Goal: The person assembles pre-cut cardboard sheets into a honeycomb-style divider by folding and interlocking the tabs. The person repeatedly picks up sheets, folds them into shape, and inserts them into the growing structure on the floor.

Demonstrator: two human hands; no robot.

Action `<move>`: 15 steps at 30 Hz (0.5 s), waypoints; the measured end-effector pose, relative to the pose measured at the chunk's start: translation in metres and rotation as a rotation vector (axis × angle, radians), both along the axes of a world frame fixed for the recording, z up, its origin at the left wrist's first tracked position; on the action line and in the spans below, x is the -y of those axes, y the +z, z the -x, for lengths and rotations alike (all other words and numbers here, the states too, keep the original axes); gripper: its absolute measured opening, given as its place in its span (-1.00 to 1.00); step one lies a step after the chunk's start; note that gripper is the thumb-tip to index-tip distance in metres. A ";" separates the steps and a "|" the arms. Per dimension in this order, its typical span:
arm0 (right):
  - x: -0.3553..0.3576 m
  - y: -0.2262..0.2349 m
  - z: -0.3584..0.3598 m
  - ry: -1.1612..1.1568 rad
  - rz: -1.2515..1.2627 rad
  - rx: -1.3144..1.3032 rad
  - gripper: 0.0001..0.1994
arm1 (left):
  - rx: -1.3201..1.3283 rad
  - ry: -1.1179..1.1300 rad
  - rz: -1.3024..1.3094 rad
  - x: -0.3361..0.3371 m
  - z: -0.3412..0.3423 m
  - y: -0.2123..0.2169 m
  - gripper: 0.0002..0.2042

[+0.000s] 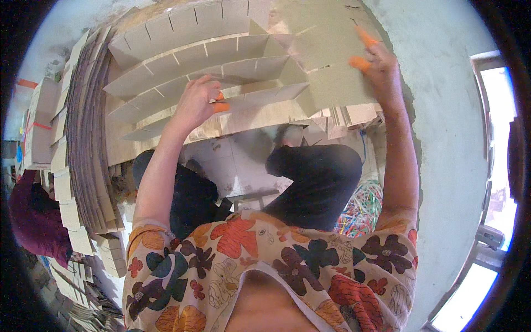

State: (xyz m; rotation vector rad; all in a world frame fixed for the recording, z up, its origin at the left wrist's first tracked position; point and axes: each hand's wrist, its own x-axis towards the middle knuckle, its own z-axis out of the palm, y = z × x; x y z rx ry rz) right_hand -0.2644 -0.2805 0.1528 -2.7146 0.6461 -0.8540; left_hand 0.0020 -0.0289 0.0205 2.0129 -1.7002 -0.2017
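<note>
Several slotted cardboard strips [204,50] stand on edge in rows across the work table, with short cross pieces [293,74] at their right ends. Over the nearer rows is my left hand [196,103], its fingers loosely bent, thumb and forefinger a little apart. Nothing shows between them. My right hand [381,66] is above the flat cardboard sheets [337,83] at the right, forefinger and thumb spread, holding nothing visible. Orange finger covers are on the thumb and forefinger of both hands. Whether either hand touches the cardboard is unclear.
A tall stack of cardboard strips [91,133] rises at the left, beside a person in a dark red garment [36,221]. A pale wall [442,127] runs along the right. Below the table lie colourful straps [362,210] and cardboard pieces [357,115].
</note>
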 end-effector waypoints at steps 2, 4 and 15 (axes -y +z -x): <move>-0.024 0.005 -0.017 -0.004 -0.076 -0.194 -0.43 | -0.115 -0.017 -0.055 0.003 0.001 0.007 -0.78; -0.031 -0.006 -0.032 0.071 -0.232 -0.128 -0.41 | -0.137 -0.057 -0.006 0.005 -0.001 -0.001 -0.79; -0.042 -0.014 -0.054 0.045 -0.340 -0.140 -0.41 | -0.063 -0.024 -0.041 0.000 0.002 0.001 -0.81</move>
